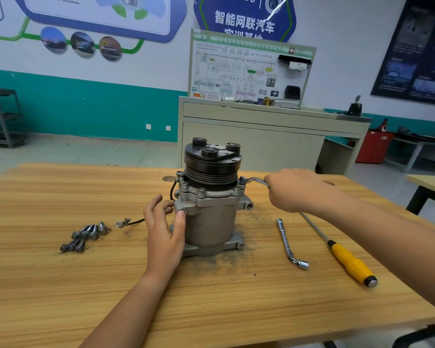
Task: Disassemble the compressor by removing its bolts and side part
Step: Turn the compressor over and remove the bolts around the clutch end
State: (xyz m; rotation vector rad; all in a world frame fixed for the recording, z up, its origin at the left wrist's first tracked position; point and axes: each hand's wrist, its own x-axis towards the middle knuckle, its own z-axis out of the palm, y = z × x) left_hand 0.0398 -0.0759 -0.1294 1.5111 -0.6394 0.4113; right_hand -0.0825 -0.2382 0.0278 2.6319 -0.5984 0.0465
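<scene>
Grey aluminium, the compressor (pixel 211 217) stands on end in the middle of the table (pixel 60 285), steadied only by the left hand (pixel 163 227), fingers loose, thumb pressing its side. The right hand (pixel 294 190) grips the wrench (pixel 254 181) on a flange bolt (pixel 242 180); a hard pull could tip the body or slip the socket off.

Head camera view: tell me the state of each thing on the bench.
Compressor: upright, pulley end up.
Left hand: braces the compressor's side.
Right hand: grips socket wrench seated on a flange bolt.
Loose bolts: removed, piled on table.
Spare wrench: lying unused.
Screwdriver: lying unused.
</scene>
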